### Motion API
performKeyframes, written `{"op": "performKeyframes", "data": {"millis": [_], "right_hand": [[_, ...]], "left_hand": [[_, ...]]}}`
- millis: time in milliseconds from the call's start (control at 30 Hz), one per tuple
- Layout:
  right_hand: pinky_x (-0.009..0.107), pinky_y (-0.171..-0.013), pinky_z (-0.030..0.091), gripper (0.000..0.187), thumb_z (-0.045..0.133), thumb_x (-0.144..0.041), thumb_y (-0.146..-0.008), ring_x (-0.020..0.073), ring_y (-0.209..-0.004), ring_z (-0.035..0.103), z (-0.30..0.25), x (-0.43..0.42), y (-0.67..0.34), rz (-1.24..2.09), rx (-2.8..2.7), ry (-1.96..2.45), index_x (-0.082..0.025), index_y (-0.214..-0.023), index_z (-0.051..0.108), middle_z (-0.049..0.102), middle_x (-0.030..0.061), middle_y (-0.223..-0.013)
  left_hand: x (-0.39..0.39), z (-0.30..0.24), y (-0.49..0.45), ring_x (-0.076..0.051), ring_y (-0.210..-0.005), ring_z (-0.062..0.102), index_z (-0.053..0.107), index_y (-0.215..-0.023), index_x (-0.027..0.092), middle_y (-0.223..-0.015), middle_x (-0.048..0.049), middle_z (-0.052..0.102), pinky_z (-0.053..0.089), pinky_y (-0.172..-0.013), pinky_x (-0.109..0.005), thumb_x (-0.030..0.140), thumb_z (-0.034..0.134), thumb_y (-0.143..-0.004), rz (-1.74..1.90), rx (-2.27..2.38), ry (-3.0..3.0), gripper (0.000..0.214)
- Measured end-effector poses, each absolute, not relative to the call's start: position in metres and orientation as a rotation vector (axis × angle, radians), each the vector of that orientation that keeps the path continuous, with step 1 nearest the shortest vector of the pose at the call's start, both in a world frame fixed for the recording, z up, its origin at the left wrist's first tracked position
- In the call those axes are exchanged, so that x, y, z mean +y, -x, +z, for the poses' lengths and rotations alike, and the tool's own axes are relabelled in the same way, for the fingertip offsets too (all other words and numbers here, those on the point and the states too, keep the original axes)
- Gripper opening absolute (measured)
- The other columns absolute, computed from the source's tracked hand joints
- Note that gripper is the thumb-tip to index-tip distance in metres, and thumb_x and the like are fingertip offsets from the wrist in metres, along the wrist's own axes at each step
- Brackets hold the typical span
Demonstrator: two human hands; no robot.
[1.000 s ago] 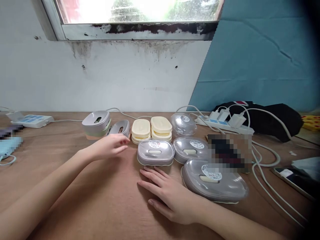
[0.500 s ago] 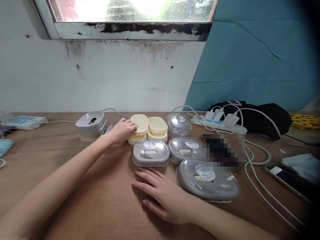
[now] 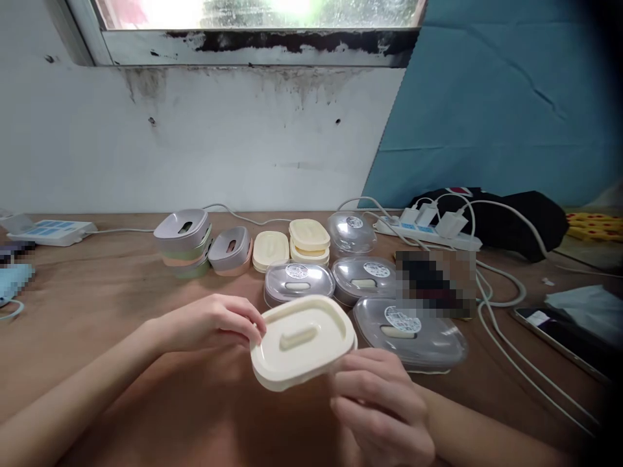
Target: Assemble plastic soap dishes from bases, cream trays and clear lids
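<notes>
Over the front of the table, a cream plastic tray [image 3: 321, 331] with rounded corners and a raised bar in its middle is held tilted. My left hand [image 3: 224, 324] pinches its left edge between thumb and fingers. At the right edge, my right hand [image 3: 384, 402] has its fingers curled against the rim, slightly blurred. Behind the tray are two piles of similar cream trays, a lower left pile [image 3: 270, 250] and a taller right pile [image 3: 309, 241]. Close by sits a grey box with a clear lid [image 3: 298, 283], a round printed sticker on top.
Slotted mauve, green and orange shells stand in a tall stack [image 3: 181, 240] and a shorter stack [image 3: 230, 251] at left. More lidded boxes [image 3: 409, 337] and a clear lid [image 3: 352, 235] lie to the right. Power strips [image 3: 428, 235], loose cables and a phone [image 3: 559, 344] occupy the right side.
My left hand has brought a cream tray from the left pile toward me, leaving that pile lower. My right hand, flat on the table before, has risen to the tray's right edge.
</notes>
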State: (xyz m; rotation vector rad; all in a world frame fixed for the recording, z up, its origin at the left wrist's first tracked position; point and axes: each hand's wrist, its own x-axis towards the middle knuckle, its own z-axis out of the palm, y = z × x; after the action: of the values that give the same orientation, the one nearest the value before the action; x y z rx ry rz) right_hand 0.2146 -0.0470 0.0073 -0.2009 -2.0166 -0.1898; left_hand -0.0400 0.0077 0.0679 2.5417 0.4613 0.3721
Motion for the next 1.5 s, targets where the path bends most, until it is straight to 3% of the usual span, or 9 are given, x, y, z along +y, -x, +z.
{"op": "performKeyframes", "data": {"millis": [167, 300, 433, 633, 867, 1000, 1100, 1333, 1500], "right_hand": [[0.03, -0.058, 0.045, 0.018, 0.043, -0.009, -0.075, 0.017, -0.069, 0.051, 0.027, -0.037, -0.209, -0.12, -2.354, 0.469, -0.015, -0.085, 0.057, 0.058, 0.0076, -0.077], [0.035, -0.066, 0.044, 0.013, 0.048, -0.021, -0.079, 0.0187, -0.075, 0.051, 0.031, -0.032, -0.207, 0.067, -2.569, 0.72, -0.017, -0.086, 0.058, 0.058, 0.0078, -0.085], [0.037, -0.072, 0.044, 0.018, 0.053, -0.03, -0.08, 0.0201, -0.082, 0.052, 0.03, -0.032, -0.21, 0.234, -2.68, 0.824, -0.02, -0.094, 0.058, 0.058, 0.0064, -0.091], [0.038, -0.075, 0.045, 0.039, 0.067, -0.04, -0.069, 0.0237, -0.092, 0.05, 0.027, -0.034, -0.21, 0.261, -2.653, 0.939, -0.017, -0.098, 0.055, 0.053, 0.0102, -0.103], [0.04, -0.077, 0.045, 0.032, 0.063, -0.032, -0.072, 0.024, -0.095, 0.048, 0.026, -0.035, -0.207, 0.309, -2.657, 0.952, -0.018, -0.099, 0.053, 0.051, 0.0101, -0.105], [0.04, -0.078, 0.045, 0.031, 0.062, -0.029, -0.072, 0.0243, -0.097, 0.047, 0.028, -0.035, -0.208, 0.373, -2.657, 0.969, -0.018, -0.099, 0.052, 0.048, 0.0108, -0.108], [0.04, -0.081, 0.045, 0.037, 0.063, -0.026, -0.071, 0.0266, -0.107, 0.043, 0.026, -0.038, -0.207, 0.4, -2.614, 1.022, -0.019, -0.104, 0.05, 0.042, 0.0126, -0.119], [0.044, -0.095, 0.04, 0.067, 0.066, -0.026, -0.067, 0.029, -0.117, 0.039, 0.02, -0.044, -0.205, 0.456, -2.48, 1.189, -0.016, -0.124, 0.032, 0.035, 0.0166, -0.128], [0.046, -0.1, 0.035, 0.078, 0.066, -0.028, -0.068, 0.0296, -0.122, 0.036, 0.015, -0.043, -0.206, 0.528, -2.433, 1.187, -0.015, -0.131, 0.021, 0.038, 0.0173, -0.129]], "left_hand": [[0.011, 0.046, 0.038, -0.017, -0.099, 0.056, 0.061, -0.091, 0.023, -0.111, -0.0019, 0.062, 0.048, -0.082, -0.03, 0.003, 0.043, -0.082, 0.318, 0.468, -2.64, 0.029], [0.014, 0.034, 0.045, -0.023, -0.106, 0.052, 0.051, -0.091, 0.018, -0.118, -0.0099, 0.056, 0.044, -0.089, -0.036, 0.021, 0.058, -0.077, 0.452, 0.531, -2.603, 0.016], [0.013, 0.024, 0.044, -0.026, -0.104, 0.05, 0.043, -0.102, 0.017, -0.117, -0.0149, 0.049, 0.044, -0.087, -0.038, 0.047, 0.068, -0.067, 0.537, 0.613, -2.635, 0.052], [0.011, 0.022, 0.041, -0.03, -0.11, 0.045, 0.032, -0.123, 0.018, -0.122, -0.0167, 0.042, 0.041, -0.09, -0.043, 0.058, 0.066, -0.064, 0.497, 0.689, -2.773, 0.079], [0.048, 0.025, 0.047, -0.027, -0.124, 0.034, 0.029, -0.129, 0.013, -0.13, -0.0176, 0.039, 0.03, -0.102, -0.044, 0.035, 0.044, -0.088, 1.06, 1.453, -2.698, 0.049], [0.082, 0.027, 0.042, -0.034, -0.109, 0.048, 0.04, -0.122, 0.005, -0.118, -0.0221, 0.052, 0.037, -0.092, -0.049, 0.039, 0.048, -0.084, 0.739, 1.855, -2.552, 0.052], [0.094, 0.023, 0.038, -0.036, -0.105, 0.049, 0.045, -0.118, 0.004, -0.111, -0.0229, 0.057, 0.035, -0.088, -0.054, 0.031, 0.045, -0.085, 0.746, 1.943, -2.5, 0.043], [0.081, 0.036, 0.039, -0.028, -0.107, 0.045, 0.037, -0.125, 0.007, -0.111, -0.0166, 0.053, 0.037, -0.094, -0.045, 0.028, 0.039, -0.087, 1.063, 1.837, -2.466, 0.043], [0.042, 0.066, 0.037, -0.025, -0.101, 0.049, 0.042, -0.12, 0.019, -0.108, -0.01, 0.053, 0.043, -0.086, -0.041, 0.024, 0.05, -0.08, 1.317, 1.052, -2.62, 0.04]]}}
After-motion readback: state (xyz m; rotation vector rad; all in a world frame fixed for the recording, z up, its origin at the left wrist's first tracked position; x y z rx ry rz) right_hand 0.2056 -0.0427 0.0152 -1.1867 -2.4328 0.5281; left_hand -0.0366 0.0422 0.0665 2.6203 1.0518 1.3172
